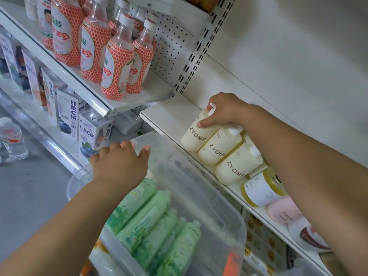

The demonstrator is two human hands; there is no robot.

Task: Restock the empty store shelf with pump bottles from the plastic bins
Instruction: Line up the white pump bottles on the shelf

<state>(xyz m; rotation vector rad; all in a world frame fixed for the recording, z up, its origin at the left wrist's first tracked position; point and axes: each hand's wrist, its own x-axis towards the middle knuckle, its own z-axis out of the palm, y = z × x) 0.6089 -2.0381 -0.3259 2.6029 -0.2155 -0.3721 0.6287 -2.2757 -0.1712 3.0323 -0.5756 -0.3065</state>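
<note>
Pump bottle (pixel 196 134), gripped at its top by my right hand (pixel 224 111), could topple 2 neighbours (pixel 219 149); my left hand (pixel 120 164) grips the bin (pixel 159 137).

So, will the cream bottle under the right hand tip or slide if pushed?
Probably steady: the cream bottle looks squat and wide-based. Cream colour reaches its shoulder, so likely full and heavyish. Smooth plastic may slide on the shelf.

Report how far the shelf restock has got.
Done: two cream ZYOME bottles stand on the shelf beside a yellow one. In hand: the right hand grips a third cream bottle at the row's end; the left hand holds the plastic bin. Left: green bottles lie in the bin, and the shelf beyond the row is bare.
</note>
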